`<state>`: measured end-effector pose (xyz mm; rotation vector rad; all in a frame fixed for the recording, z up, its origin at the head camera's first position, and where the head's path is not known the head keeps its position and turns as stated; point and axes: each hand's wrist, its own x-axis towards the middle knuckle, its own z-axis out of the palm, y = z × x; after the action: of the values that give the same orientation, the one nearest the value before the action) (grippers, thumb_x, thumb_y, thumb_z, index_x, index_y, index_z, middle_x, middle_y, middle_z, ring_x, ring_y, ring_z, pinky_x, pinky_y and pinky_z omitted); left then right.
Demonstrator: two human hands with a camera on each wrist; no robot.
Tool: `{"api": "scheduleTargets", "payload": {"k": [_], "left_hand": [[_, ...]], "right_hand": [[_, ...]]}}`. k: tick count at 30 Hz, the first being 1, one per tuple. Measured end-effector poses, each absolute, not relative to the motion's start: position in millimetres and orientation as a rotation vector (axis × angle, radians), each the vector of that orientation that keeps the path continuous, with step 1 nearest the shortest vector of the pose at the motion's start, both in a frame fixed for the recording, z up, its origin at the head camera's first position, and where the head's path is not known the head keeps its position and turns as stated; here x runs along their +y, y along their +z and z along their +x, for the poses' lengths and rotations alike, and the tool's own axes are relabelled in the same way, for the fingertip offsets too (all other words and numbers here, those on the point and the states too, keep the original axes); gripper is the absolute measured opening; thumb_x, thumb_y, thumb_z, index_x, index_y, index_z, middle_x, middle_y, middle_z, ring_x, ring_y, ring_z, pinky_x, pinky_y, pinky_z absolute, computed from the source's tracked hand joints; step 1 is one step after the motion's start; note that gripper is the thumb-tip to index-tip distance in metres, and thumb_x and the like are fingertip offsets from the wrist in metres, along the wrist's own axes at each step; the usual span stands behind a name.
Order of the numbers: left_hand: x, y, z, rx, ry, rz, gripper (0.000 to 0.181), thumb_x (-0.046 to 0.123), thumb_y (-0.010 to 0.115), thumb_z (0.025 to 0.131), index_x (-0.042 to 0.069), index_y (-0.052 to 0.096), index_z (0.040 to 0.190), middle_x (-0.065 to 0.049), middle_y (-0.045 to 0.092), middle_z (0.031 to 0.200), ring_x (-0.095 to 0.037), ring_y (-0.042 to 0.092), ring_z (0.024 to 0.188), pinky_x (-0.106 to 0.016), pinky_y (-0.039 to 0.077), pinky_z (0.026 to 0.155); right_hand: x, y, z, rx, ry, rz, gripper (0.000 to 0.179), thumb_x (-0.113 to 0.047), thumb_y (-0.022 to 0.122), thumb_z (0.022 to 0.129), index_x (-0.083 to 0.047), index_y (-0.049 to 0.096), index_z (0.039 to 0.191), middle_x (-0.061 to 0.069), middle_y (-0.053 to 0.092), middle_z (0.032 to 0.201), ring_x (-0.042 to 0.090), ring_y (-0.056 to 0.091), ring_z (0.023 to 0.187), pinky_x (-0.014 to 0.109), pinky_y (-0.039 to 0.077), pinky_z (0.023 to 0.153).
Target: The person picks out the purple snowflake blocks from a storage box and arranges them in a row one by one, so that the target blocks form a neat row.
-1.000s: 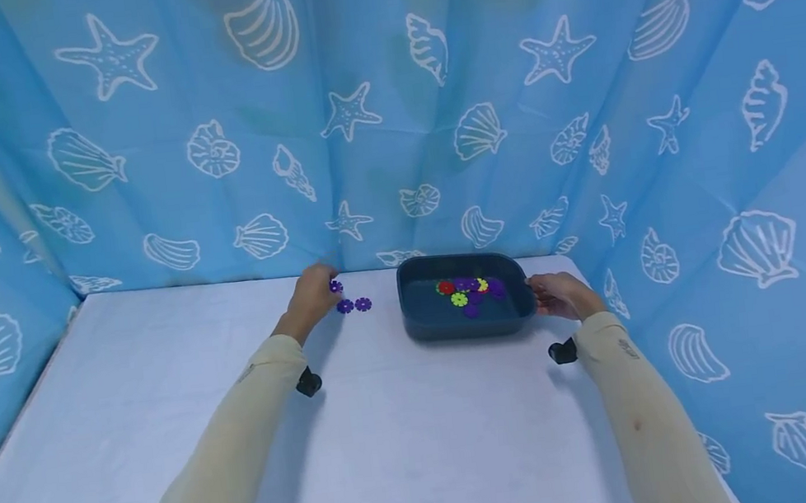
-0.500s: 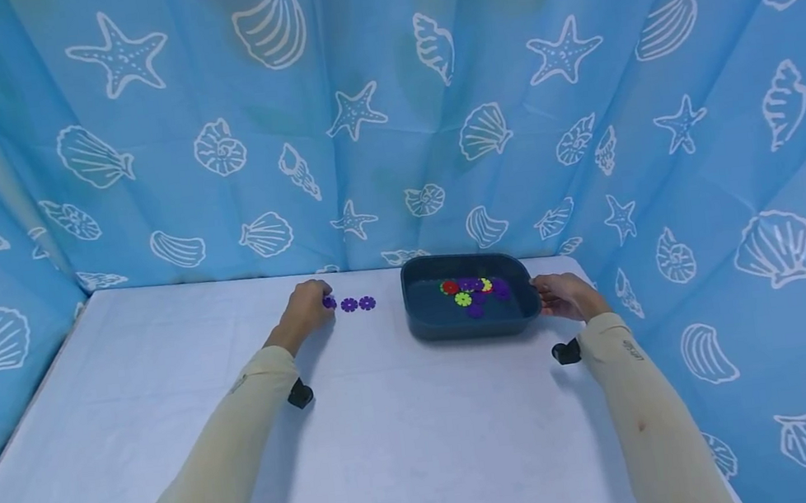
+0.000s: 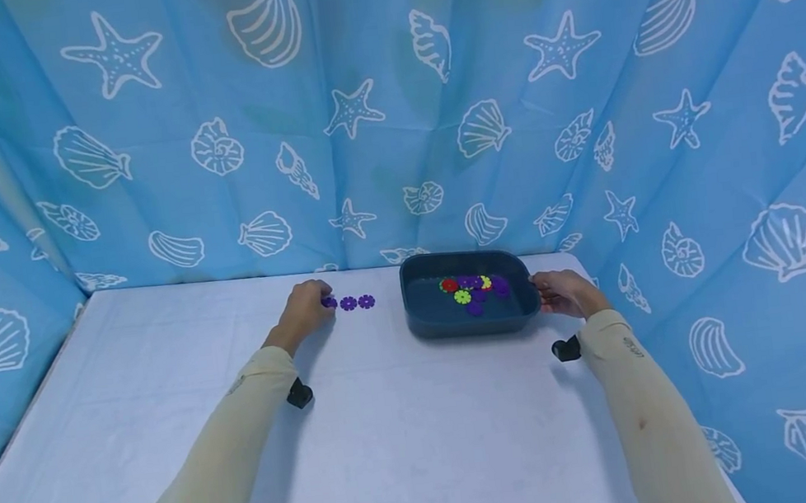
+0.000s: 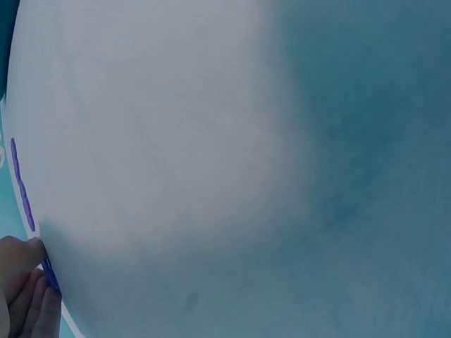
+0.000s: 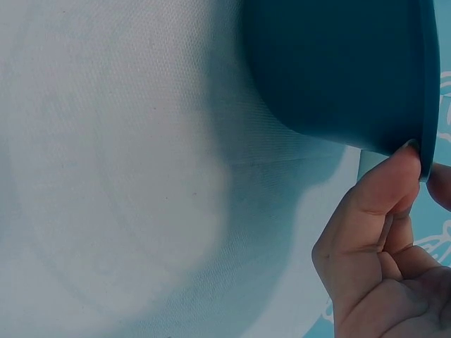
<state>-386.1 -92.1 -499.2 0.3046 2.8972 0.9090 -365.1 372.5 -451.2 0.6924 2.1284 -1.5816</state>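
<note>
My left hand [image 3: 307, 308] pinches a purple flower-shaped disc [image 3: 329, 302] low at the back of the white table. In the left wrist view, that disc [image 4: 49, 273] lies between thumb and fingers. Two more purple discs, a nearer one [image 3: 348, 303] and a farther one [image 3: 366, 301], line up to its right on the cloth. With thumb and fingers my right hand [image 3: 563, 293] grips the right rim of a dark blue-grey plastic basin [image 3: 467, 327]; the right wrist view shows this hold [image 5: 380, 225]. Inside lie several flower discs, purple ones [image 3: 500, 287], a red one [image 3: 449, 285] and a yellow-green one [image 3: 462, 297].
White cloth [image 3: 396, 451] covers the table. Blue curtains [image 3: 393, 161] with white shells and starfish hang close behind the table and at both sides. Black wrist cameras sit under the left [image 3: 300, 393] and right [image 3: 566, 349] forearms.
My left hand has come left and toward me with its disc, from behind the other two to the left end of their row. My right hand stays on the basin's rim.
</note>
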Motion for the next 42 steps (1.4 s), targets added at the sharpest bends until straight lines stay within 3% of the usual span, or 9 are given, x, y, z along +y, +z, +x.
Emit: {"api": "scheduleTargets", "payload": {"k": [17,29,36,42], "left_hand": [[-81,-493,-389,2.892,1.152,0.346,0.04,0.004,0.07,0.087,-0.005,0.059,0.125,-0.02,0.062,0.121,-0.033,0.058,0.114,-0.043,0.049,0.097],[15,-452,-394,2.88,1.58,0.68,0.032,0.0,0.07,0.086,-0.005,0.065,0.117,-0.017,0.065,0.114,-0.028,0.064,0.105,-0.033,0.053,0.09],[74,-460,-384,2.799,1.494,0.727,0.033,0.008,0.071,0.088,0.0,0.066,0.119,-0.011,0.067,0.115,-0.023,0.064,0.105,-0.031,0.052,0.091],[107,-469,-377,2.706,1.465,0.702,0.033,0.005,0.071,0.087,0.0,0.066,0.119,-0.013,0.067,0.115,-0.025,0.064,0.105,-0.03,0.054,0.088]], "right_hand": [[374,-454,-367,2.134,-1.56,0.727,0.042,-0.025,0.048,0.101,0.001,0.043,0.133,0.012,0.052,0.105,0.02,0.055,0.084,0.025,0.056,0.072],[373,-452,-365,2.147,-1.57,0.693,0.043,-0.026,0.047,0.102,0.001,0.043,0.135,0.011,0.051,0.105,0.017,0.054,0.079,0.023,0.055,0.07],[374,-458,-364,2.157,-1.542,0.711,0.043,-0.027,0.048,0.102,0.001,0.044,0.134,0.012,0.052,0.106,0.019,0.055,0.083,0.025,0.056,0.072],[375,-457,-366,2.173,-1.55,0.71,0.045,-0.028,0.049,0.101,0.001,0.045,0.136,0.012,0.052,0.107,0.019,0.056,0.083,0.025,0.056,0.072]]}}
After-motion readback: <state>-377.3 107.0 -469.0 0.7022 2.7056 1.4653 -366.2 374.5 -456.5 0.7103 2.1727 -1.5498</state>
